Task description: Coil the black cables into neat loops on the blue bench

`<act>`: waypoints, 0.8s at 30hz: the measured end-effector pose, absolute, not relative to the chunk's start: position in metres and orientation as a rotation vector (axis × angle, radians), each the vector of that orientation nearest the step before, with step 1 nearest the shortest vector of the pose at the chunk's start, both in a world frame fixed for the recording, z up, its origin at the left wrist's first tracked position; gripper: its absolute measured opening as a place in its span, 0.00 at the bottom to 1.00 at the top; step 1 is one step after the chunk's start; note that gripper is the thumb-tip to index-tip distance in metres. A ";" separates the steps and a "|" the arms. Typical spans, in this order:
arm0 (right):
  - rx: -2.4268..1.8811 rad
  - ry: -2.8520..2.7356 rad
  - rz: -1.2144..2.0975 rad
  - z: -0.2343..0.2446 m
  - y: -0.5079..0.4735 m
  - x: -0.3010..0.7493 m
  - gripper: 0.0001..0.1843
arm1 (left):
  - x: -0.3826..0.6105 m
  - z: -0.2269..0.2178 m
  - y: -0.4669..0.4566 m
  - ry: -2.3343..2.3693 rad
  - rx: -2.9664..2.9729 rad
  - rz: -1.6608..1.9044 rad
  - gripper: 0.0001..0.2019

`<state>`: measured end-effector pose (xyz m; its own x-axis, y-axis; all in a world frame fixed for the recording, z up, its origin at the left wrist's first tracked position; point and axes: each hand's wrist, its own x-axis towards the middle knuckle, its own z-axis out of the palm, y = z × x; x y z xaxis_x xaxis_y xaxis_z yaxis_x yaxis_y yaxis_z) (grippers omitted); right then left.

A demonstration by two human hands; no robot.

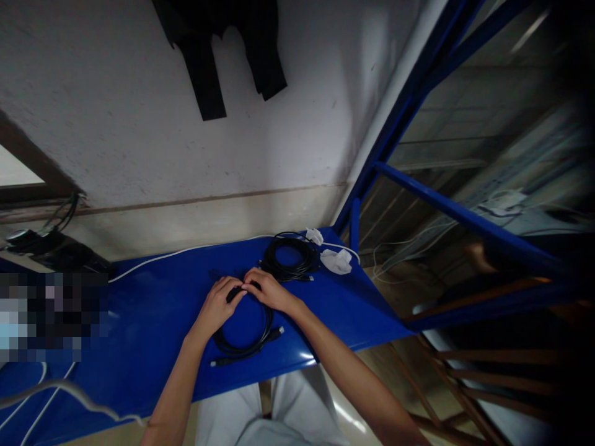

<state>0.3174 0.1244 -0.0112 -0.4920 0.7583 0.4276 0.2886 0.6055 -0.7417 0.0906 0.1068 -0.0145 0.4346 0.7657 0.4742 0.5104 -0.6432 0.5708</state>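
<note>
A coiled black cable lies on the blue table in front of me. Its two plug ends, with bright metal tips, stick out on the near side of the loop. At the far side of the coil my left hand closes its fingers on the bundled strands. My right hand pinches the same bundle from the right, its fingertips meeting those of the left. Exactly what the fingertips grip between them is hidden. A bigger coil of black cable rests just beyond my right hand.
Crumpled white pieces lie at the far right of the table. A white cord runs along the wall. Dark gear stands at the left. Blue metal framing rises on the right, and a wooden chair-like piece is beside the table.
</note>
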 end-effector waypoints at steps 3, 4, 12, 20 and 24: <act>-0.808 -2.060 0.762 -0.008 0.123 0.317 0.15 | 0.091 -0.014 0.107 1.079 2.359 1.017 0.05; -0.803 -2.060 0.755 -0.006 0.122 0.317 0.15 | 0.091 -0.014 0.106 1.077 2.358 1.010 0.05; -0.913 -2.134 0.572 0.036 0.097 0.333 0.12 | 0.089 -0.011 0.105 1.058 2.379 0.958 0.08; -1.231 -2.110 0.546 0.018 -0.010 0.362 0.43 | 0.092 -0.011 0.105 1.022 2.315 0.981 0.10; -1.267 -2.125 0.512 -0.002 -0.036 0.359 0.39 | 0.087 -0.007 0.101 1.078 2.344 0.926 0.10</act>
<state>0.3592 -0.0363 -0.0018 -0.3597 0.8831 0.3011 0.6493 0.4687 -0.5990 0.0874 0.1013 -0.0066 0.4837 0.7778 0.4012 0.5146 -0.6236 0.5885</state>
